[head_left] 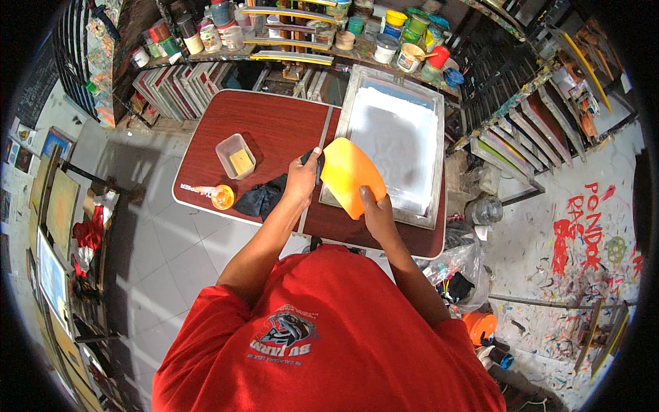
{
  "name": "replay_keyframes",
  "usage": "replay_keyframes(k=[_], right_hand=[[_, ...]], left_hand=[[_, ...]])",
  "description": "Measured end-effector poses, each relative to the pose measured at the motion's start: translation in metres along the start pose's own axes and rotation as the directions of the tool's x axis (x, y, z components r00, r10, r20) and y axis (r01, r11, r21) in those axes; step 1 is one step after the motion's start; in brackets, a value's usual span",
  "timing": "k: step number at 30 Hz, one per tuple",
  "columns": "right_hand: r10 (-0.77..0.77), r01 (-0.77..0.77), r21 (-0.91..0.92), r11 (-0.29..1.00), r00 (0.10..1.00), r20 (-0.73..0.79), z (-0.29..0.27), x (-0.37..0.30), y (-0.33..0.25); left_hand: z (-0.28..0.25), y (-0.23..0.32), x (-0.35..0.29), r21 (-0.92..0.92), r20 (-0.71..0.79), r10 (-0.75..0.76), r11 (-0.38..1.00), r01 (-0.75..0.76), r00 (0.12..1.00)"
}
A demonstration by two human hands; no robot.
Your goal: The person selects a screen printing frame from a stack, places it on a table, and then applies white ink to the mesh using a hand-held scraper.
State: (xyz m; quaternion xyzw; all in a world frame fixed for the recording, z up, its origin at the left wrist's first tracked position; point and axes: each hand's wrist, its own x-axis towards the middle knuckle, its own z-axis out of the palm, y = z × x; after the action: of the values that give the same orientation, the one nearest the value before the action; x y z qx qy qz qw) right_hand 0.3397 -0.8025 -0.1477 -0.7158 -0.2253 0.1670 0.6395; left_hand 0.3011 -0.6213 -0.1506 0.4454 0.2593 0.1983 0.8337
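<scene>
Two hands at work, one yellow-orange sheet (351, 173) held up over the dark red bench (274, 117).
From the left, a small orange container (223, 197), a clear tub (230, 155) and a crumpled black cloth (259, 200) lie on the bench; next, the left hand (302, 180) has its fingers closed round a black object, mostly covered, its kind hard to make out, at the sheet's left edge; I can't tell whether they touch. The sheet's long axis slants from far left to near right, its narrower end pointing away from the wearer. The right hand (377, 209) clamps its near right edge, thumb on top, other fingers hidden beneath. Behind, the sheet covers part of the screen frame's (439, 158) left rim.
</scene>
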Motion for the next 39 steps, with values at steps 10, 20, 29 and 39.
replay_keyframes(k=[10,20,29,39], right_hand=[[0.225,-0.216,-0.064,0.974,0.947,0.229,-0.032,0.009,-0.011],[0.138,-0.14,0.021,0.99,0.987,0.08,-0.019,0.009,0.004],[0.102,-0.002,-0.386,0.922,0.966,0.237,-0.026,-0.003,0.008],[-0.039,0.067,-0.3,0.952,0.994,0.1,-0.007,-0.021,0.002]], left_hand=[[-0.013,0.018,0.005,0.603,0.335,-0.18,0.795,-0.064,0.925],[0.008,-0.003,-0.012,-0.111,-0.014,-0.135,0.985,0.133,0.991],[-0.01,0.003,-0.013,0.474,0.176,0.055,0.87,-0.134,0.983],[-0.007,0.012,-0.007,0.198,0.21,-0.042,0.98,-0.001,0.977]])
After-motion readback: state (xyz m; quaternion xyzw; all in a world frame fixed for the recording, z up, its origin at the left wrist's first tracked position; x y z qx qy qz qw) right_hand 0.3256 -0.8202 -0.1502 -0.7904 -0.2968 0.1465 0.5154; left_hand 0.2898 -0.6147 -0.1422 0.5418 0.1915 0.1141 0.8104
